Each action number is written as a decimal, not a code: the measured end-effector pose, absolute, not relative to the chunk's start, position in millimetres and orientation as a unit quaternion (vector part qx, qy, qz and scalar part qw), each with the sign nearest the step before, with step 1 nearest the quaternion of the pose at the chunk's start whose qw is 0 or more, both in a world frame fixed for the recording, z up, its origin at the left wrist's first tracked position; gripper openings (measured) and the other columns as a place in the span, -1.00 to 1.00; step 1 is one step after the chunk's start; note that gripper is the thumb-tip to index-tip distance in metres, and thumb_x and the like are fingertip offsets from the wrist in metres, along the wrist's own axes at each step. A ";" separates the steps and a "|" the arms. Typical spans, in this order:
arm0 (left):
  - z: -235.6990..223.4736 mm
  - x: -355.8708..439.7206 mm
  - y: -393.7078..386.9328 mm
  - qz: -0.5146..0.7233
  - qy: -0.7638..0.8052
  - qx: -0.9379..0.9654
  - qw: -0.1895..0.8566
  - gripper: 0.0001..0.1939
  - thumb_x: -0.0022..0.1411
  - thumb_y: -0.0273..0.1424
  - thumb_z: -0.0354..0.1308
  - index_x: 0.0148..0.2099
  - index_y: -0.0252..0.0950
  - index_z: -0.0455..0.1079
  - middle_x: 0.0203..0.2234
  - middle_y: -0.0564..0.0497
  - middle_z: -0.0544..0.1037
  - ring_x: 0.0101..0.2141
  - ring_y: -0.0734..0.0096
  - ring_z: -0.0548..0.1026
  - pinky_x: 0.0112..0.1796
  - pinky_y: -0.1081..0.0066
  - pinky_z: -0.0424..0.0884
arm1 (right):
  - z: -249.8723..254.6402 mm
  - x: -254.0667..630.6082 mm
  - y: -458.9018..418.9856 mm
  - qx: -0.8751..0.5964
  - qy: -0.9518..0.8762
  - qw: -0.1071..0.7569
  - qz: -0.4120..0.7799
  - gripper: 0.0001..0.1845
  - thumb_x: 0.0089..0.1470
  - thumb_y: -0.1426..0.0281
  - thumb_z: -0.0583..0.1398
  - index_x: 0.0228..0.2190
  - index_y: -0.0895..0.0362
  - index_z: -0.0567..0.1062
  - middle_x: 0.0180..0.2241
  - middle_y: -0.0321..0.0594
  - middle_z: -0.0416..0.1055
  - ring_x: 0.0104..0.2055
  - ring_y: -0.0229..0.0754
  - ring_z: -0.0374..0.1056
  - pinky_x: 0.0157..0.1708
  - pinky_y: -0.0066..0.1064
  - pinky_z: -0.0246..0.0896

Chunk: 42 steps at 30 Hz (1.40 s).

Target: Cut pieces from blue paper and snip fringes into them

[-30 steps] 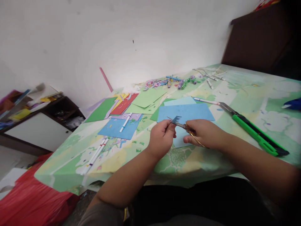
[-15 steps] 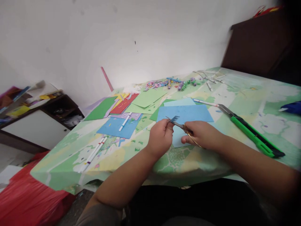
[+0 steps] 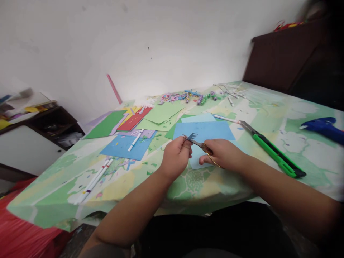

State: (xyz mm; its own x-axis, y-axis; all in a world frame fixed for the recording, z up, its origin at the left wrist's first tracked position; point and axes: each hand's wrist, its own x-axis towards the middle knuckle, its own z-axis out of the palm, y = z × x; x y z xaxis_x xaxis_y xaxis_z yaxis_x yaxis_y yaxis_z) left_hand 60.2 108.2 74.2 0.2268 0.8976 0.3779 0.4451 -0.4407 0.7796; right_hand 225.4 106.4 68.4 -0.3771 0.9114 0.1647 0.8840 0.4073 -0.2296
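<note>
My left hand (image 3: 175,157) pinches a small blue paper strip (image 3: 192,136) whose top edge is cut into a fringe. My right hand (image 3: 223,154) grips small gold-handled scissors (image 3: 200,144), their blades pointing left at the strip. Both hands hover just above the table near its front edge, over a pale blue sheet (image 3: 197,157). A larger blue sheet (image 3: 204,130) lies right behind them.
Green, red and blue paper sheets (image 3: 158,114) and white pens (image 3: 94,179) lie on the left of the green-patterned table (image 3: 268,118). A green utility knife (image 3: 274,154) lies at the right, a blue glue gun (image 3: 322,127) further right, rolled paper bits (image 3: 193,96) at the back.
The view has shifted a little to the right, so everything sits further left in the picture. My hands keep the same hold on the strip and scissors.
</note>
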 end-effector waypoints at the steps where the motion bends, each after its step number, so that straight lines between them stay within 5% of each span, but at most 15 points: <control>1: 74.8 60.4 108.1 0.423 0.457 0.733 0.276 -0.74 0.13 -0.41 -0.12 -0.58 -0.29 0.19 -0.71 0.14 0.33 -0.62 0.57 0.32 -0.51 0.52 0.21 | 68.4 225.5 106.7 -0.544 -0.828 0.130 0.050 -0.54 -0.15 -0.05 0.07 -0.60 0.11 0.22 -0.62 -0.28 0.27 -0.56 -0.25 0.14 -0.61 -0.49 -0.15; 25: 74.9 60.4 109.6 0.476 0.443 0.678 0.344 -0.77 0.12 -0.31 -0.01 -0.49 -0.31 0.34 -0.63 0.09 0.43 -0.55 0.57 0.39 -0.44 0.52 0.32 | 66.2 234.7 114.2 -0.516 -0.843 0.139 0.060 -0.62 -0.09 0.04 0.03 -0.58 0.10 0.17 -0.59 -0.31 0.21 -0.56 -0.29 0.05 -0.58 -0.48 -0.15; 42: 70.1 63.1 125.1 0.561 0.397 0.473 0.551 -0.84 -0.07 -0.37 0.14 -0.42 -0.37 0.29 -0.56 0.05 0.42 -0.54 0.52 0.43 -0.49 0.44 0.41 | 62.4 237.2 127.0 -0.566 -0.800 0.137 0.145 -0.54 -0.09 -0.03 -0.03 -0.62 0.11 0.23 -0.61 -0.27 0.24 -0.55 -0.25 0.13 -0.56 -0.44 -0.06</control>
State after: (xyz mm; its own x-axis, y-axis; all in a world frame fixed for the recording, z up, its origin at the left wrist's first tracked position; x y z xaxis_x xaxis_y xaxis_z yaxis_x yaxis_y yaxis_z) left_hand 63.1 125.1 70.1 0.0540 0.9942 0.0932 -0.2420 -0.0775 0.9672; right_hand 237.2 127.0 62.4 -0.3214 0.9454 0.0546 0.8664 0.3168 -0.3860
